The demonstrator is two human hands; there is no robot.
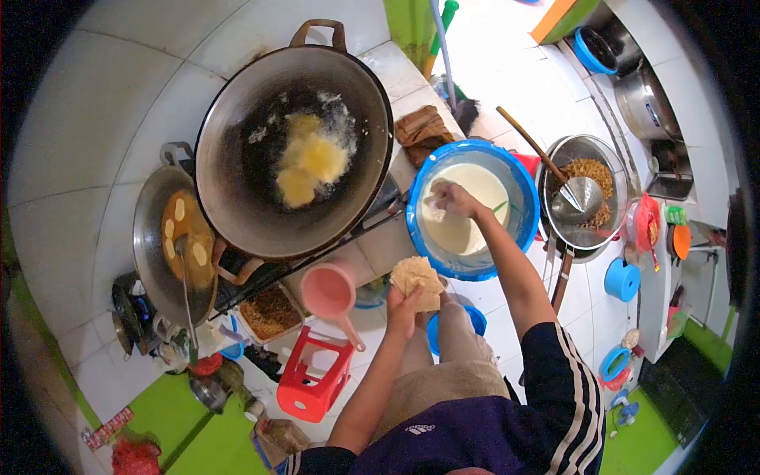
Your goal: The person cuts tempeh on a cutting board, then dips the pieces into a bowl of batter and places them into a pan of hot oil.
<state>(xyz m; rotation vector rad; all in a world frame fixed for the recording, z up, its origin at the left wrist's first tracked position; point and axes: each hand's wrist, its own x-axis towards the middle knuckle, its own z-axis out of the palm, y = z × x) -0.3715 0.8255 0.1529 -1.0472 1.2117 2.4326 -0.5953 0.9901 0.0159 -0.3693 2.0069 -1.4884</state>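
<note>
My left hand [404, 307] is closed around a stack of thin, tan, rough-faced slices [417, 279], which look like tempeh. It holds them above my lap, just left of a blue basin [526, 214]. In the basin is pale, creamy batter [475, 178] with a bit of green in it. Over the batter's left part, my right hand [453, 199] has its fingers bent together and pointing down; whatever they hold is hidden. Up and to the left, a large dark wok [229, 158] holds bubbling oil with several yellow battered pieces [313, 162] in it.
A smaller wok [146, 214] with orange-brown liquid, pale pieces and a ladle stands at left. Below are a pink dipper [328, 291] and a red plastic stool [309, 380]. On the right, a strainer [621, 178] holds brown fried bits and a wooden-handled skimmer [576, 198].
</note>
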